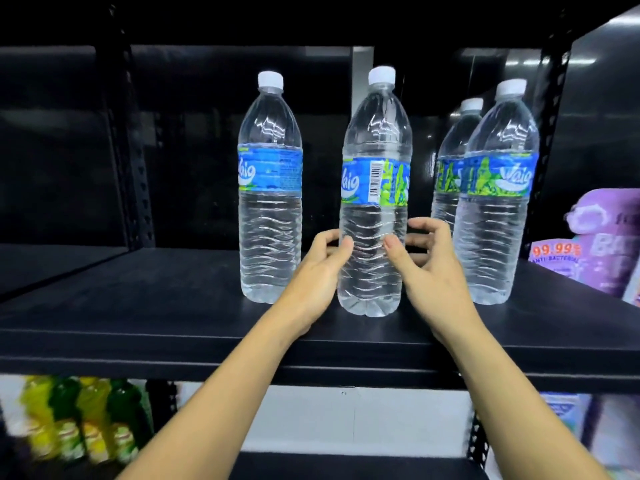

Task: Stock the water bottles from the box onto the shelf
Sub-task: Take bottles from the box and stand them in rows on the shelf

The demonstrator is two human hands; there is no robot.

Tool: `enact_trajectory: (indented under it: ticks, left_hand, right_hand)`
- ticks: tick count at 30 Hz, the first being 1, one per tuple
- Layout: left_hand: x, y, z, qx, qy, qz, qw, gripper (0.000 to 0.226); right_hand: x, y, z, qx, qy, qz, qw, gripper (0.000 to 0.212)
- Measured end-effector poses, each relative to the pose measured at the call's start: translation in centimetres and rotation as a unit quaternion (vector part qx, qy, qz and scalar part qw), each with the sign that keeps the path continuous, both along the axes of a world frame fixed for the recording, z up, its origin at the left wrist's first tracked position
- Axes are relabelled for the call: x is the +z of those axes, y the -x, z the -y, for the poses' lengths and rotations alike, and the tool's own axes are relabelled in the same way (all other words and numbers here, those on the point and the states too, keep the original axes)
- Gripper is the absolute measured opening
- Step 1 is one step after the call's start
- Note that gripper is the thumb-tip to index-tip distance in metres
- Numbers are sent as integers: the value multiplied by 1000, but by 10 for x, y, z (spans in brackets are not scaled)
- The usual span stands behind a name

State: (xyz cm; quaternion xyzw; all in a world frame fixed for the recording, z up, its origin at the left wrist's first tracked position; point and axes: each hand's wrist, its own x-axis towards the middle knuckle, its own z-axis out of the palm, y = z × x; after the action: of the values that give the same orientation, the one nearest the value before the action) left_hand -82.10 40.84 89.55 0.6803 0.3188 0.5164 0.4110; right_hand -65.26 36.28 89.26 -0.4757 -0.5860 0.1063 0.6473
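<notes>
Head view: a person's left hand (320, 271) and right hand (433, 271) clasp the lower half of a water bottle (375, 150) standing upright near the front edge of the black shelf (138, 306), thumbs on its front, fingers (427, 225) curled round its sides. 3 more stand nearby: the left bottle (270, 188), the front right bottle (495, 202) and the rear right bottle (452, 147). Purple packs (609, 244) sit far right; yellow and green bottles (79, 420) blur below.

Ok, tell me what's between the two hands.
The middle bottle, upright on the shelf, stands between the left hand and the right hand; the head view shows it.
</notes>
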Motion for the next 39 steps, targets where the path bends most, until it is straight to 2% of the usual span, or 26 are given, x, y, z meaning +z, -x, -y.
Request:
enact_trajectory:
  ticks: [2, 4, 9, 12, 17, 20, 24, 28, 29, 34, 39]
  left_hand:
    - [1, 0, 0, 19, -12, 14, 1000, 60]
    - [2, 0, 0, 20, -21, 23, 999, 67]
    - [1, 2, 1, 16, -33, -12, 999, 53]
    - [2, 3, 3, 20, -35, -20, 999, 43]
    - [3, 4, 7, 8, -36, 20, 999, 30]
    - [4, 3, 11, -16, -16, 46, 999, 26]
    - [5, 4, 14, -10, -15, 41, 999, 40]
    - [5, 6, 15, -9, -23, 42, 999, 70]
    - [6, 6, 15, -12, -21, 40, 999, 71]
    - [8, 4, 17, -38, -12, 55, 998, 44]
    - [6, 4, 18, -1, -37, 35, 999, 46]
  right_hand:
    - [0, 0, -1, 16, 1, -8, 1000, 31]
    - [-1, -2, -4, 38, 5, -24, 999, 36]
    - [2, 2, 1, 72, 18, -25, 997, 55]
    - [3, 4, 2, 55, 22, -10, 998, 67]
    - [4, 3, 6, 57, 14, 2, 998, 48]
    - [4, 2, 7, 50, 13, 13, 999, 50]
    - [6, 2, 10, 48, 34, -1, 998, 54]
    - [6, 4, 11, 77, 45, -4, 996, 63]
    - [6, 4, 10, 80, 48, -7, 996, 61]
    - [2, 2, 5, 75, 55, -13, 996, 48]
    - [5, 4, 9, 111, 43, -47, 992, 38]
